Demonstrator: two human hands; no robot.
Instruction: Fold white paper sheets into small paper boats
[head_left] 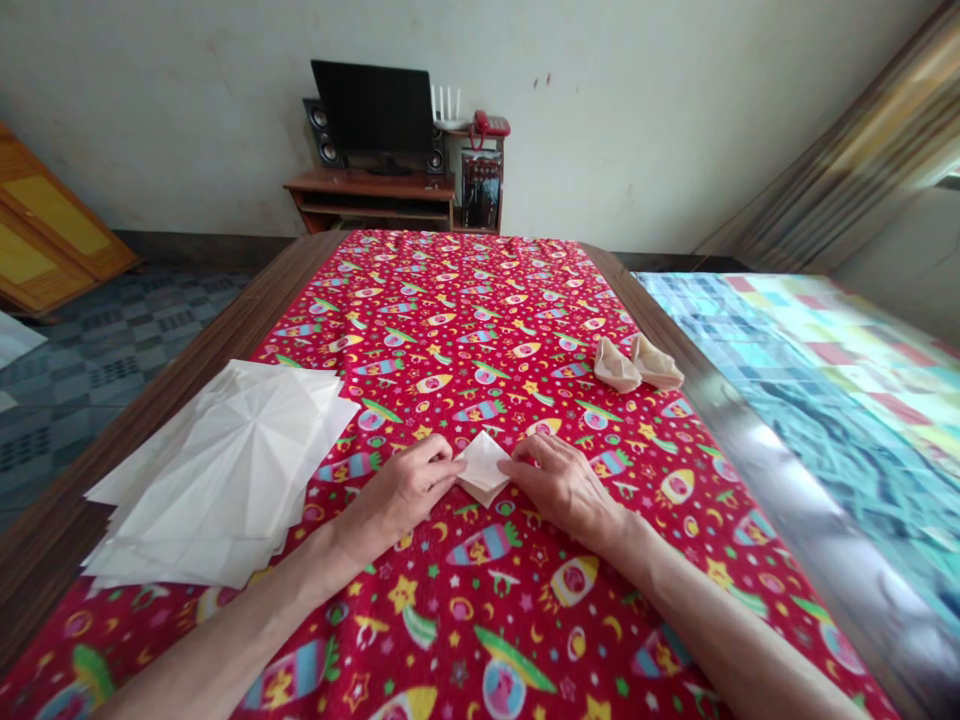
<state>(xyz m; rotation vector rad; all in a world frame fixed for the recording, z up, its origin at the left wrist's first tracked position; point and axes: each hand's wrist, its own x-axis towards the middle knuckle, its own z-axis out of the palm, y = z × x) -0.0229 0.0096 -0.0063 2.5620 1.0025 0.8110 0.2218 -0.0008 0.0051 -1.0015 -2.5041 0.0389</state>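
A small square of folded white paper (484, 468) lies on the red patterned cloth (457, 620), turned so that one corner points at me. At its left corner, my left hand (416, 480) is closed with thumb and finger on the edge. My right hand (562, 485) pinches the right corner in the same way, its other fingers curled. To the left lies a loose stack of creased white paper sheets (247, 440), the top one marked with folds fanning from its middle. Two folded paper shapes (619, 366) stand near the cloth's right edge.
Dark wooden table edges (247, 310) show beside the cloth. A bed with a blue and checked cover (832, 400) adjoins the right side. Beyond the far end stand a desk (367, 185) with a monitor (375, 110) and a red telephone (489, 124). A wooden cabinet (56, 220) is at left.
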